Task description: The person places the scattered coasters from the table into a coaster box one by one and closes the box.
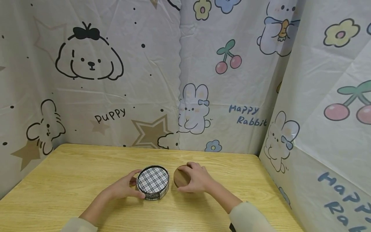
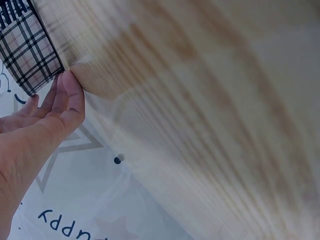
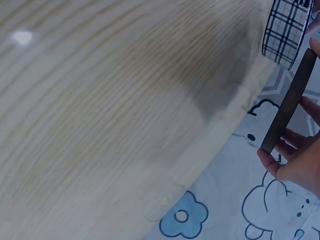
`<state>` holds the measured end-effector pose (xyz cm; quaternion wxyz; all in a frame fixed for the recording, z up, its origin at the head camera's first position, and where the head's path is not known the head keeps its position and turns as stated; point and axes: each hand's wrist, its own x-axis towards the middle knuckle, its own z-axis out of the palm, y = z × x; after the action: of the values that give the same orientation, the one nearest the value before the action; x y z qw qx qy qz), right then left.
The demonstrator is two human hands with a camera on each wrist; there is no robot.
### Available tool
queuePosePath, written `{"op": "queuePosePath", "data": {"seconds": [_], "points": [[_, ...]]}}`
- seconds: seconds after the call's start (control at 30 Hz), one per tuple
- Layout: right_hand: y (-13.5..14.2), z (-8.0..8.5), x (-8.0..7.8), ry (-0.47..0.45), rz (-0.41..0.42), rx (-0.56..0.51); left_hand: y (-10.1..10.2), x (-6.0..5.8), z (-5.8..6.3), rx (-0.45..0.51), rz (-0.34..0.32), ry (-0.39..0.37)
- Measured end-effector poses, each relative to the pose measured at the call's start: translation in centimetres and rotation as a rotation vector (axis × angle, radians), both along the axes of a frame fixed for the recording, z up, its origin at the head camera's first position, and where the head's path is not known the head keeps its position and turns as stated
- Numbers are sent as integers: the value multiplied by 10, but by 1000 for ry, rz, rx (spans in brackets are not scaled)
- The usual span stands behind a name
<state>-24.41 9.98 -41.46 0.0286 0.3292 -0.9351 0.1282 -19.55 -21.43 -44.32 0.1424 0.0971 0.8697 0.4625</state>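
Note:
A low round box [image 1: 153,179] covered in black-and-white plaid, with a dark rim round its top, stands on the table. My left hand [image 1: 127,187] holds it from the left, thumb at the near side and fingers at the far side. In the left wrist view those fingertips meet the lower edge of the plaid box [image 2: 31,52]. To the right of the box, my right hand [image 1: 195,178] grips a thin brown round disc [image 1: 181,177] by its edge. The right wrist view shows the disc [image 3: 289,102] edge-on between thumb and fingers, apart from the box.
Both hands are over a light wood-grain table [image 1: 95,164]. Behind it and along the sides hangs a pale printed cloth [image 1: 150,90] with puppies, rabbits, cherries and flowers. Light sleeves [image 1: 250,217] cover the forearms.

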Motion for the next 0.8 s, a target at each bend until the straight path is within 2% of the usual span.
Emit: {"op": "queuePosePath", "data": {"seconds": [0.3, 0.5, 0.8], "points": [[-31, 5, -1, -19, 39, 7, 0, 0, -2, -6, 2, 5], [-51, 9, -1, 13, 65, 22, 0, -1, -1, -17, -3, 10], [-74, 11, 4, 3, 92, 77, -2, -1, 0, -12, -13, -7]]}}
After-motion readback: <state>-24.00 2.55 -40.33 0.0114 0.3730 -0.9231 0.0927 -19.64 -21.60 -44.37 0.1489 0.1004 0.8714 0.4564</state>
